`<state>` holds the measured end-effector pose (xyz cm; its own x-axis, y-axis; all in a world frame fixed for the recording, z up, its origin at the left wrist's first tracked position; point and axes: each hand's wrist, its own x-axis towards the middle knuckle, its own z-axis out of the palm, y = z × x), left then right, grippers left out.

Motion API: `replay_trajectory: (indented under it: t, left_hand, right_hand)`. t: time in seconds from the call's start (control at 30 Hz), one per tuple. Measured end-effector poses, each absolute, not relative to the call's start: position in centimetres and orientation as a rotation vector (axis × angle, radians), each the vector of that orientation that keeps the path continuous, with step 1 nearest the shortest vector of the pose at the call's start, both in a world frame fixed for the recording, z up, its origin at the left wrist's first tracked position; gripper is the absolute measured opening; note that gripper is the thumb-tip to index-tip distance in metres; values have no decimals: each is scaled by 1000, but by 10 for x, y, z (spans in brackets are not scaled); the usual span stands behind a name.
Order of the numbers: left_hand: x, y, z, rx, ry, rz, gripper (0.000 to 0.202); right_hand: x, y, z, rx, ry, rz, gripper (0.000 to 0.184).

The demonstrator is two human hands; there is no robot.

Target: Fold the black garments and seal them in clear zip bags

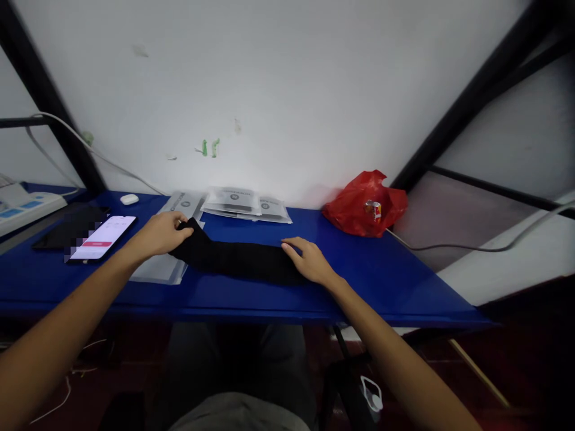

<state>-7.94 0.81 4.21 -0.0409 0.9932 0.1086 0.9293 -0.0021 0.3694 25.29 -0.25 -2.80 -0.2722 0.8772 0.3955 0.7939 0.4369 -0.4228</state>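
A long black cloth [233, 258], like a sock or sleeve, lies stretched across the blue table [395, 281]. My left hand [159, 233] is closed on its left end, pinching the fabric. My right hand [308, 259] rests on the right end with fingers flat and together, pressing it down. A clear plastic bag [159, 269] lies under the left end of the cloth.
A lit phone [102, 237] and a dark tablet [67, 230] lie at the left, with a white earbud case [129, 199] behind. Several packaged items [238, 203] are stacked by the wall. A red plastic bag [365, 205] sits at the right. A cable [471, 248] runs off right.
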Motion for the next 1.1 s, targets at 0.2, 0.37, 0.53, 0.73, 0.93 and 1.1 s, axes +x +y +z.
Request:
replay_trajectory:
  t: [0.2, 0.37, 0.53, 0.73, 0.93, 1.1]
  left_hand:
    - [-73, 15, 46, 2024, 2045, 479, 31]
    - [-58, 17, 52, 1980, 1990, 523, 36]
    - [-37, 21, 54, 1988, 1879, 553, 34]
    - [-4, 13, 46, 2015, 1476, 686, 43]
    - [9, 2, -4, 2433, 1239, 547, 35]
    - [1, -5, -14, 2489, 1187, 556, 35]
  right_hand:
    - [251, -13, -35, -1166, -2138, 151, 19]
    - [250, -17, -41, -1183, -2254, 190, 17]
    - [252, -16, -45, -1176, -2222, 213, 17]
    - [251, -18, -45, -1200, -2203, 245, 17]
    - [252, -17, -46, -1184, -2204, 246, 17]
    - [243, -20, -36, -1173, -2178, 157, 17]
